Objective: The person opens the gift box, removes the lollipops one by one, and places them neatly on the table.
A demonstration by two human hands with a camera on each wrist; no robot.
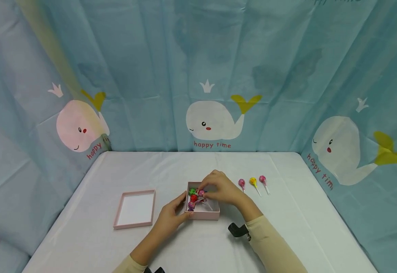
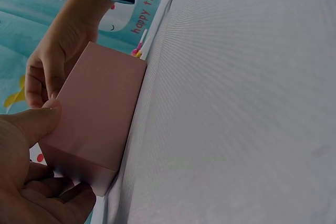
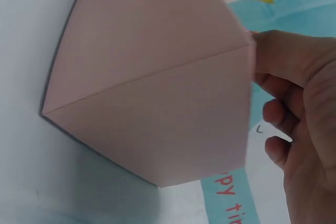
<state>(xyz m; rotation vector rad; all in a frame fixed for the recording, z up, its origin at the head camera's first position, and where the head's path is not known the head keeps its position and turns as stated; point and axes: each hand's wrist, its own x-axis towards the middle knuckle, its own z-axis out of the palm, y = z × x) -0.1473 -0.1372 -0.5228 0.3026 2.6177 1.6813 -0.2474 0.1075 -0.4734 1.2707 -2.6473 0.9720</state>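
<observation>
Right hand (image 1: 220,188) in over the box (image 1: 205,216), thumb and fingers dipping inside, and there at the tips sits a pink lollipop (image 1: 201,193)! Pinched or merely touched? Can't tell from here. Across from it, the left hand (image 1: 171,215) has firm hold of the box, thumb at the near wall, fingers along the left side. Just left of the right fingertips, inside the box, a green lollipop (image 1: 192,192) and a red lollipop (image 1: 193,198) sit close together.

Now the relation that seems to matter: three more sweets lie in a row out to the right of the right hand, roughly level with it. Nearest is a rosy lollipop (image 1: 241,182), then a yellow lollipop (image 1: 253,181), then a striped lollipop (image 1: 262,178). Heads point away, sticks back towards the person. The right hand is plainly nearer; the left has the whole box between. And the lid (image 1: 137,208)? Left of the left hand, lying apart.
</observation>
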